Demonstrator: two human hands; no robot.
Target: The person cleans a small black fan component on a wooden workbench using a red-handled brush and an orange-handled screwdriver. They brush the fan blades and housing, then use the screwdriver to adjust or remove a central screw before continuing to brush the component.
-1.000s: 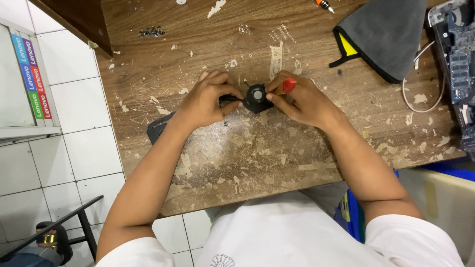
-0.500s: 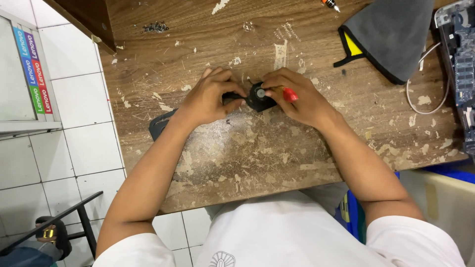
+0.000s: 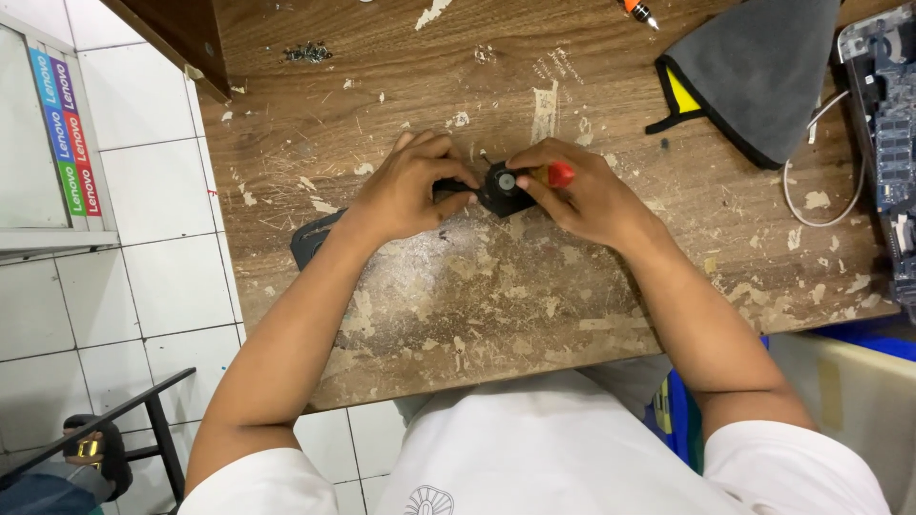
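Worn tabletop [image 3: 458, 305]: both hands' closed grip clasps black part [image 3: 500, 188].

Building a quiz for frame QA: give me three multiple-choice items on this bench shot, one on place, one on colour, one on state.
1. Where is the grey cloth?
A. far right of the table
B. under the hands
C. on the floor

2. What colour is the tool handle in the right hand?
A. blue
B. red
C. green

3. What is the left hand doing?
A. hanging free
B. resting flat
C. gripping the small black part

Key: A, it lies near the circuit board; B, the red handle shows; C, fingers close on it.
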